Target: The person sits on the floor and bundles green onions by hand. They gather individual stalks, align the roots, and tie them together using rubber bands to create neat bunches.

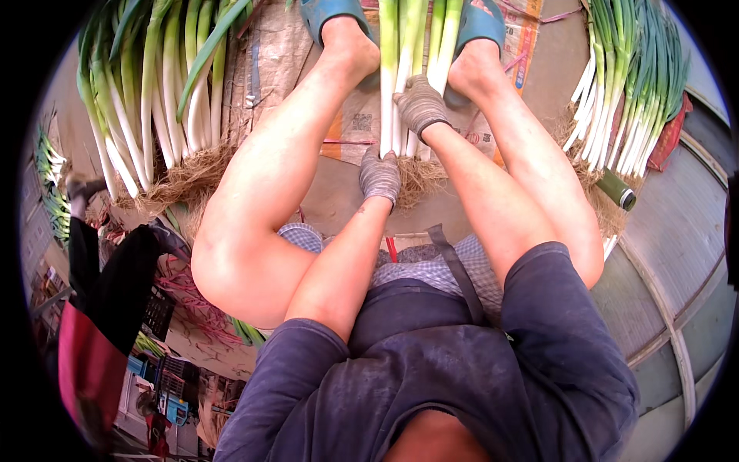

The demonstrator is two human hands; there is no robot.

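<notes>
Several long green onions (387,86) lie between my feet on a flattened printed sack (352,130), white stems toward me, with a tangle of roots (418,179) at the near end. My left hand (380,176), in a grey-brown knit glove, touches the lower end of the leftmost stem; its fingers are partly hidden, so its grip is unclear. Farther up, my right hand (420,104), gloved alike, lies curled over the middle of the stems. Whether it grips them cannot be told.
A large pile of green onions (156,104) lies at left, roots toward me. More green onions (618,115) lie at right, near a green cylinder (616,189). Pink twine (196,294) is strewn at lower left, where another person's dark-clothed legs (124,277) show. Crates (179,375) stand beyond.
</notes>
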